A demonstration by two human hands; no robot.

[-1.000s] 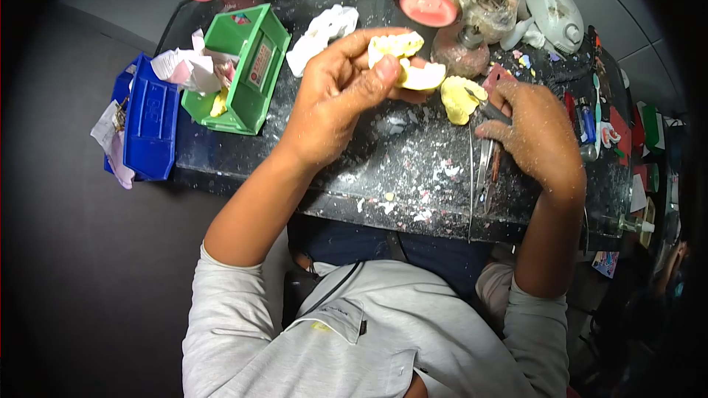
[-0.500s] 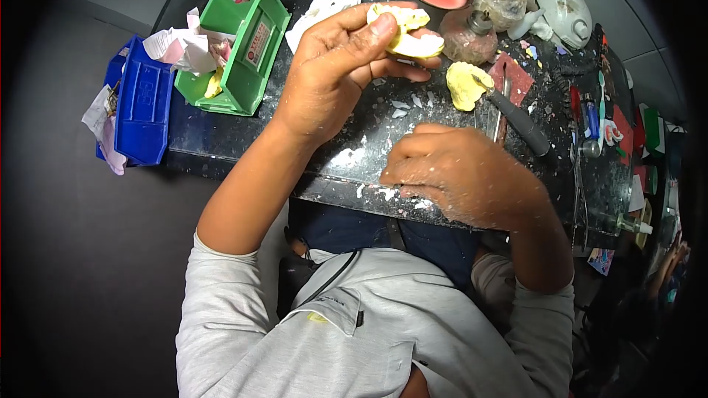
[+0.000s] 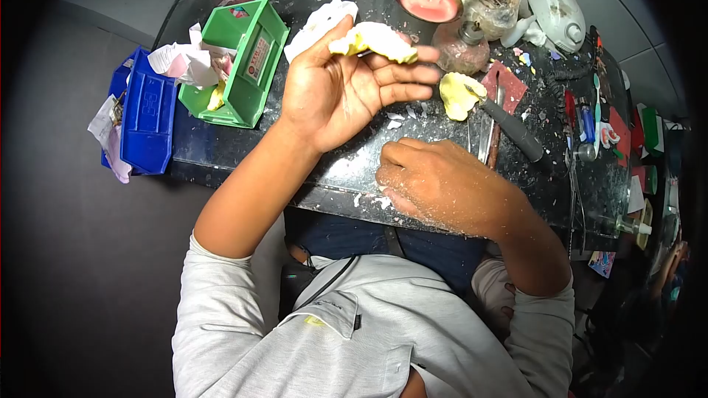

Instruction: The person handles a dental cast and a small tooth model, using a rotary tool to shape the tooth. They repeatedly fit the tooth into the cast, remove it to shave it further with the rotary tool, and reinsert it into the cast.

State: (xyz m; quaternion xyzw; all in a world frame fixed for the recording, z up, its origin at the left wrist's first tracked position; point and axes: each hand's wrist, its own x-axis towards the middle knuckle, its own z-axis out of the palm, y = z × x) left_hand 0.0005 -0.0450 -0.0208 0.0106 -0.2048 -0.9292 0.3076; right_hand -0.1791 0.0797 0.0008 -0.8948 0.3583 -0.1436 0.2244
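My left hand (image 3: pixel 335 92) is raised over the bench with its palm turned up and its fingers stretched out. Between thumb and fingertips it holds a pale yellow dental plaster cast (image 3: pixel 375 40), curved like an arch. My right hand (image 3: pixel 446 184) is curled near the bench's front edge, dusted with white specks; whatever its fingers hold, if anything, is hidden. Beyond it on the bench lies a second yellow plaster cast (image 3: pixel 461 96), beside a dark-handled tool (image 3: pixel 520 133). A thin brown-handled tool (image 3: pixel 495 144) lies next to that.
A green bin (image 3: pixel 254 66) and a blue bin (image 3: pixel 147 114) with papers stand at left. White cloth (image 3: pixel 322 26), a dish of pink wax (image 3: pixel 428 1) and a glass burner (image 3: pixel 464 48) stand farther back. Plaster chips litter the black bench (image 3: pixel 221 144).
My left hand has rolled palm up and its fingers have straightened, turning the plaster cast over. My right hand has shifted slightly, still curled. The whole view has tilted a little.
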